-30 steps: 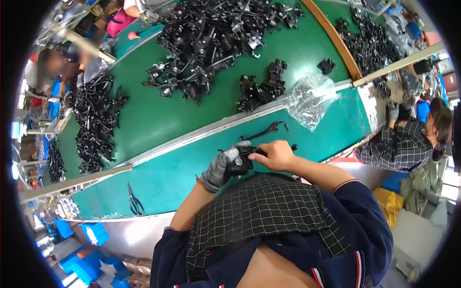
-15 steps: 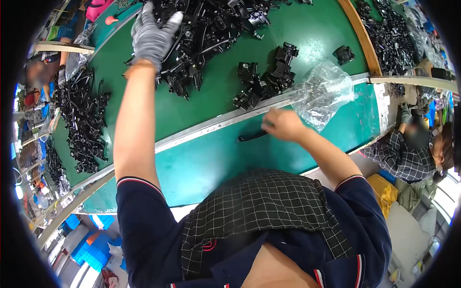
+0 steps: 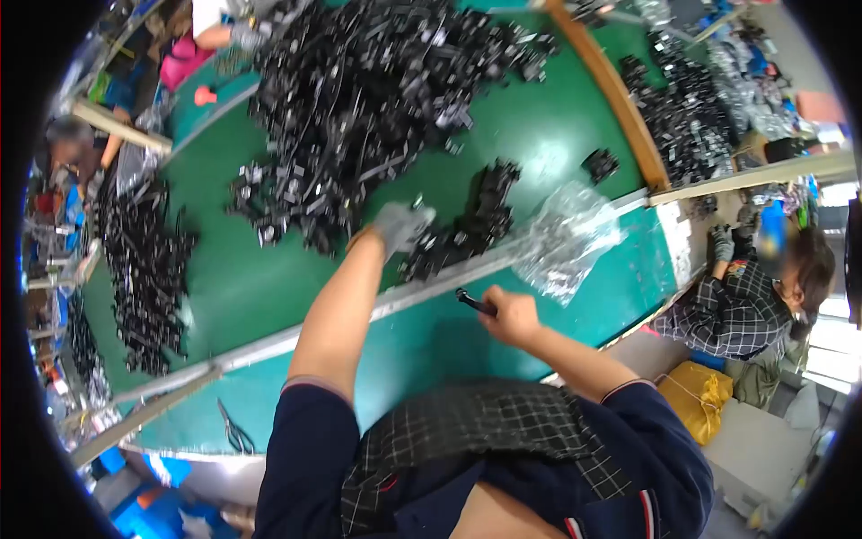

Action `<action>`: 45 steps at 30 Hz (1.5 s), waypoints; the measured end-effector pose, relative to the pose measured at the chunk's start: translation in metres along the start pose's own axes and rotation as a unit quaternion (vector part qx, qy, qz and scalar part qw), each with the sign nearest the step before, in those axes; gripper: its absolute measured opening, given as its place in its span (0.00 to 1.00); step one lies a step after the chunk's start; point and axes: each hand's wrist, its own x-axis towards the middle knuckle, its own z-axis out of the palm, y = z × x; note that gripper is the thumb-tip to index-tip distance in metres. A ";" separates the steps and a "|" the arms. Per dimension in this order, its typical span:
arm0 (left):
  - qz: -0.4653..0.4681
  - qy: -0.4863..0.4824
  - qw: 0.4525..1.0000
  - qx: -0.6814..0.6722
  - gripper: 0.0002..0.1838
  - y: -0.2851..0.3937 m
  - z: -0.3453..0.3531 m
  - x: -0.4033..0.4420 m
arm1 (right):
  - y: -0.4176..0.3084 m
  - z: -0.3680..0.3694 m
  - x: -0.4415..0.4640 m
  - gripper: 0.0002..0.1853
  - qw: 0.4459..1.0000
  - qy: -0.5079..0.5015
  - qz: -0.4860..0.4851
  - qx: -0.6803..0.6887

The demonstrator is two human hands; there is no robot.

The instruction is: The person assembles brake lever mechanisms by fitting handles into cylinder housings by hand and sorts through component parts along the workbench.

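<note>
A black lever [image 3: 472, 302] is clasped by one end in the grip of the right hand [image 3: 512, 317], over the near strip of the table [image 3: 409, 346]. The gloved left hand [image 3: 401, 226] is blurred beside a small cluster of black parts [image 3: 490, 199]; whether its grip is filled cannot be told. Parts could be scattered by a careless brush, the lever dropped through a loosened hold, or the plastic bag [image 3: 567, 235] snagged by a sideways swing.

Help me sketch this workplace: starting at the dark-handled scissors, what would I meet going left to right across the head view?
Dark-handled scissors → gray-gloved left hand → bare right hand holding a slim black piece → crumpled clear plastic bag → yellow wrapped bundle.
</note>
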 end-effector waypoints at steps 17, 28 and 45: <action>0.213 0.031 0.928 -0.305 0.14 -0.033 0.064 -0.257 | -0.108 -0.081 -0.046 0.14 0.817 0.139 -0.013 0.560; 0.254 -0.111 0.929 -0.247 0.19 -0.128 0.102 -0.291 | -0.065 -0.022 -0.109 0.16 0.834 -0.054 0.036 0.548; 0.199 -0.185 0.962 -0.023 0.30 -0.091 0.102 -0.224 | -0.057 -0.007 -0.083 0.20 0.897 -0.156 -0.011 0.414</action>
